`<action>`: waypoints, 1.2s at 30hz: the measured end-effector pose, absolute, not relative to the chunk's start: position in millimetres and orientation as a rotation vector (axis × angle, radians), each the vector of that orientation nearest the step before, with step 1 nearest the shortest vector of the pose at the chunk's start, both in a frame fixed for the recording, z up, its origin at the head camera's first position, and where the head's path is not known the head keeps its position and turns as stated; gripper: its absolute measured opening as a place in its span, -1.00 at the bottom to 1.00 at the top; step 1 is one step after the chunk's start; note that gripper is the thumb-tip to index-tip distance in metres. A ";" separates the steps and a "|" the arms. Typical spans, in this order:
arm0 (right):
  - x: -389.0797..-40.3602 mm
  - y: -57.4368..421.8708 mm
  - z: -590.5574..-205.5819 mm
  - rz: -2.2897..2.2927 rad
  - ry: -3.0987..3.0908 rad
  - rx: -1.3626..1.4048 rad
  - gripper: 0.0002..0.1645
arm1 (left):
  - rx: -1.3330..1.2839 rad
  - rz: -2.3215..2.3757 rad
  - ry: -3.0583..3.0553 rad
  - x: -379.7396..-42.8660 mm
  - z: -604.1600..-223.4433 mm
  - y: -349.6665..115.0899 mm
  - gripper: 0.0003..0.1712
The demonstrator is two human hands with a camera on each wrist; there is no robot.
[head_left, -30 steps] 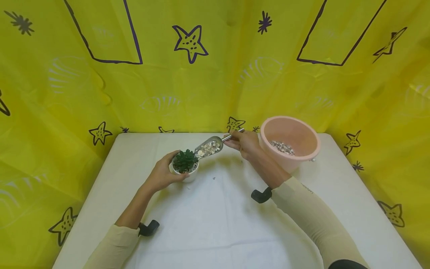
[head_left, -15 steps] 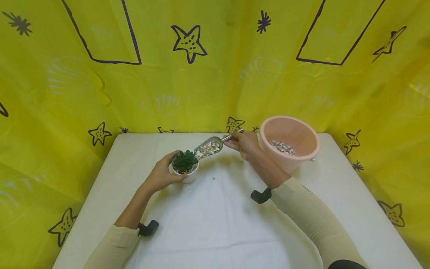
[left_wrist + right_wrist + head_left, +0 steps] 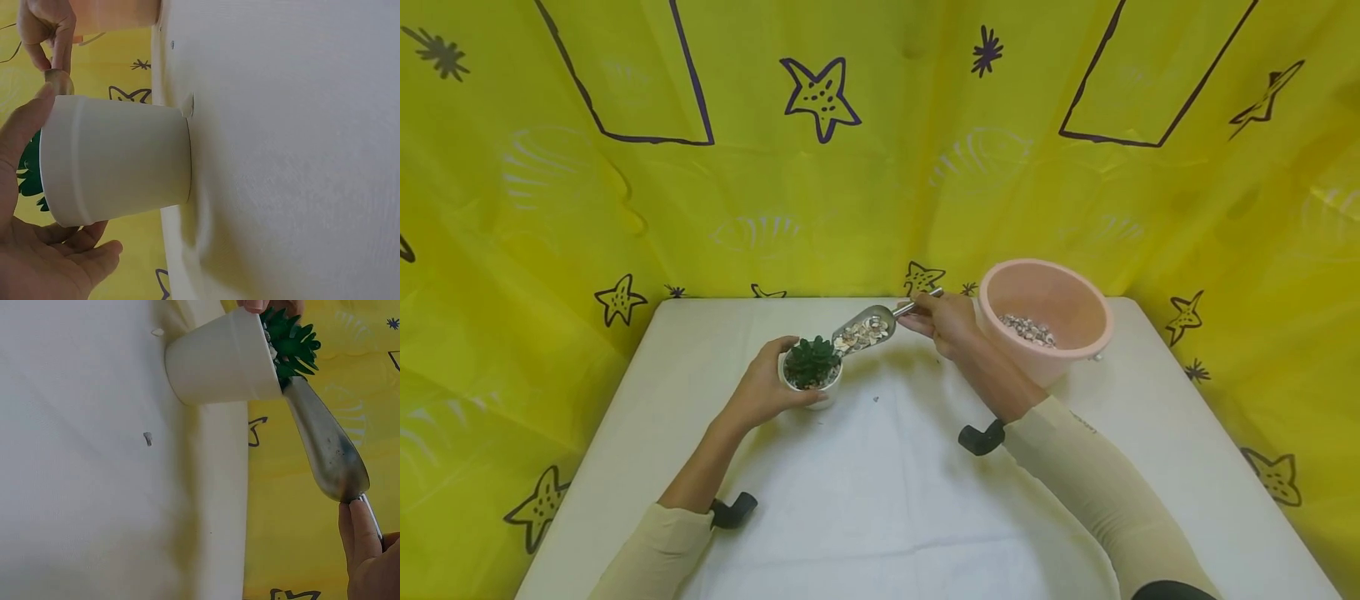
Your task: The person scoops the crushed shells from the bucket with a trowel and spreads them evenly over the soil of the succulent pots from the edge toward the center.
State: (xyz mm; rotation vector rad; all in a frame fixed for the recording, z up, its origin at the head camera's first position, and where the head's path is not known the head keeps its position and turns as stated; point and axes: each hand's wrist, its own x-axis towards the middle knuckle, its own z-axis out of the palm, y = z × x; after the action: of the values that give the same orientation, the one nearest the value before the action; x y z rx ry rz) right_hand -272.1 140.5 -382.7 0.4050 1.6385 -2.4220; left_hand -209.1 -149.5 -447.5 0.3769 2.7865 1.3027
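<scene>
Left hand [image 3: 762,390]: our fingers hold the white pot [image 3: 122,159] round its rim, green plant [image 3: 811,361] inside, at the worktop [image 3: 865,500] | Right hand [image 3: 953,325]: our fingers pinch the scoop [image 3: 328,447] by its handle, pale chips [image 3: 863,333] aboard, tip at the pot's rim | pink bucket [image 3: 1067,312]: near our right hand

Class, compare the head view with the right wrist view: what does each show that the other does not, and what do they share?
Only the head view shows the pink bucket, the pale fragments inside it, more fragments lying in the scoop, and the person's sleeves. Only the right wrist view shows the scoop's outer underside. Both show the white pot with its green plant, the left hand holding the pot, the right hand gripping the scoop's handle, the white tabletop and the yellow backdrop.
</scene>
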 end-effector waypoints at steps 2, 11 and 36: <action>-271.7 139.9 -382.4 -2.422 1.637 0.414 -0.62 | 0.361 1.311 2.788 -208.4 -447.7 -149.5 0.21; -271.5 141.2 -382.6 -2.426 1.643 0.423 -0.82 | 0.405 1.288 2.795 -209.2 -447.3 -151.0 0.15; -271.8 141.0 -381.9 -2.406 1.656 0.412 -0.66 | 0.403 1.295 2.758 -207.2 -445.5 -150.5 0.27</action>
State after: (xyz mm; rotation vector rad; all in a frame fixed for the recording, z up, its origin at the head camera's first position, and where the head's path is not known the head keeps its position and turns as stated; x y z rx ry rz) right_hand -271.8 141.0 -381.9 0.4120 1.6562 -2.4055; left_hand -207.2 -150.5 -445.5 0.4033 2.7582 1.2948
